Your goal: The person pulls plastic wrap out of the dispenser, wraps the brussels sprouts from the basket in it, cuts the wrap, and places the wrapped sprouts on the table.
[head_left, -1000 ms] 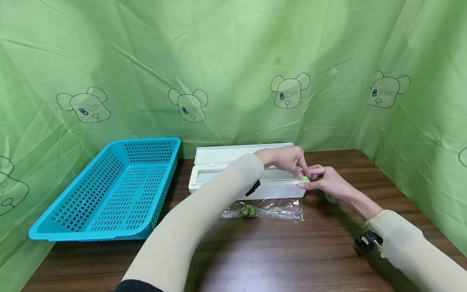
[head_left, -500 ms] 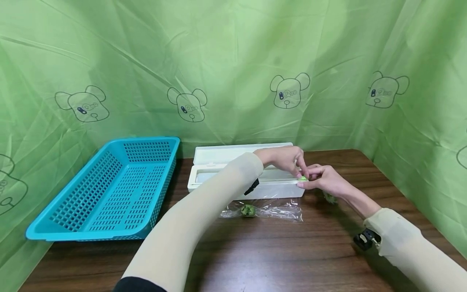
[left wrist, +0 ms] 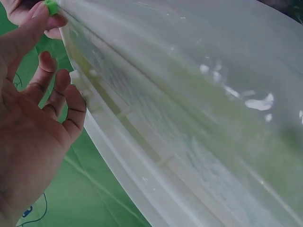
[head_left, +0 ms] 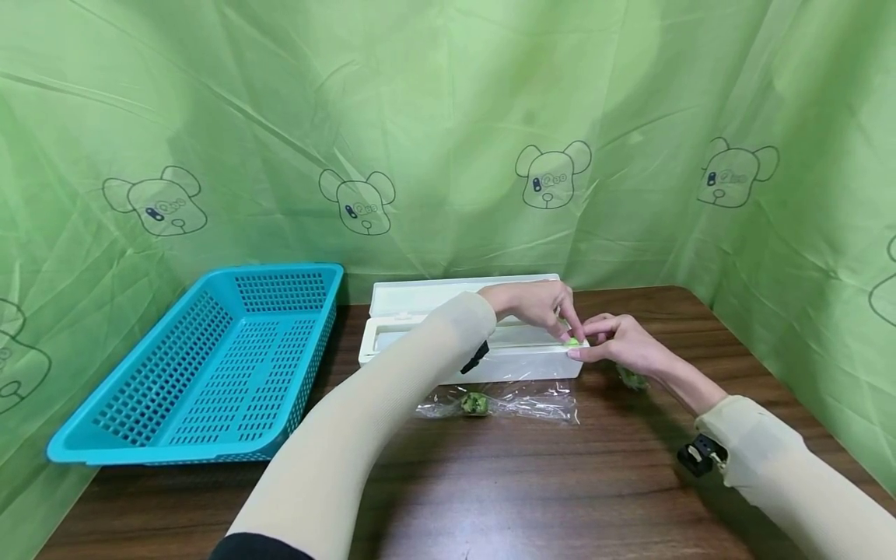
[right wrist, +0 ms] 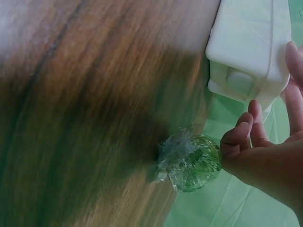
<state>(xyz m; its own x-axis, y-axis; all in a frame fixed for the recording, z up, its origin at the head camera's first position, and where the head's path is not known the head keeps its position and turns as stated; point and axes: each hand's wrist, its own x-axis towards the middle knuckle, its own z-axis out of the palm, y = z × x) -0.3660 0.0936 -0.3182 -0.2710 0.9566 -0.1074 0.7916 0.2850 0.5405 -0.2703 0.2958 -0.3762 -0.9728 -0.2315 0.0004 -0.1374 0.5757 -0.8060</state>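
Observation:
A long white cling film box, its lid tipped back, lies across the table's far side. At the box's right end my left hand reaches down and pinches a small green slider on the front rim. My right hand grips that same corner, thumb at the front and fingers behind. Clear film spreads from the box onto the table, with a green vegetable piece at it. In the left wrist view the green slider sits by the fingertips, beside stretched film.
A film-wrapped green vegetable lies on the table below my right hand. To the left stands a blue perforated basket. Green fabric hangs behind and to the sides of the brown wooden table.
My left hand and the green slider have shifted slightly left along the box rim. The right hand keeps its hold on the corner, and the view has turned a little.

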